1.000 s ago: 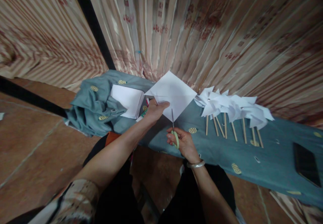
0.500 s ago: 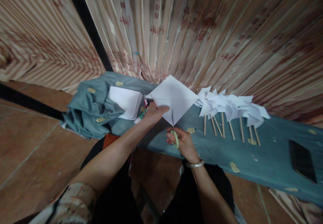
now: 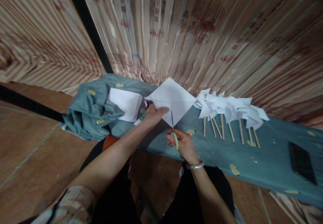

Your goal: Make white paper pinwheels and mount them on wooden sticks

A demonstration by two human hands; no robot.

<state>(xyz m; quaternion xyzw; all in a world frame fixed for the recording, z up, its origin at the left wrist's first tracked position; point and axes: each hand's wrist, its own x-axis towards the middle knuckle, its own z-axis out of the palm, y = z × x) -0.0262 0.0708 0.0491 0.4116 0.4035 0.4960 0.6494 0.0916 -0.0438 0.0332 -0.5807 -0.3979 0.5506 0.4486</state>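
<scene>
Head view, change: scarcely any over a second; scissors stay at the near corner of the sheet, so the cut looks unfinished.
Sheet: white paper, cornerwise over the desk.
Left hand: grip clamped on sheet's left near edge, thumb on top.
Right hand: grip closed round scissors' handles, just near of sheet.
Right: pinwheels.

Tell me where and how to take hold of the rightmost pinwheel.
Probably by the near end of its stick, coming from the near side: the slim stick points that way, clear of the overlapping paper heads.
</scene>
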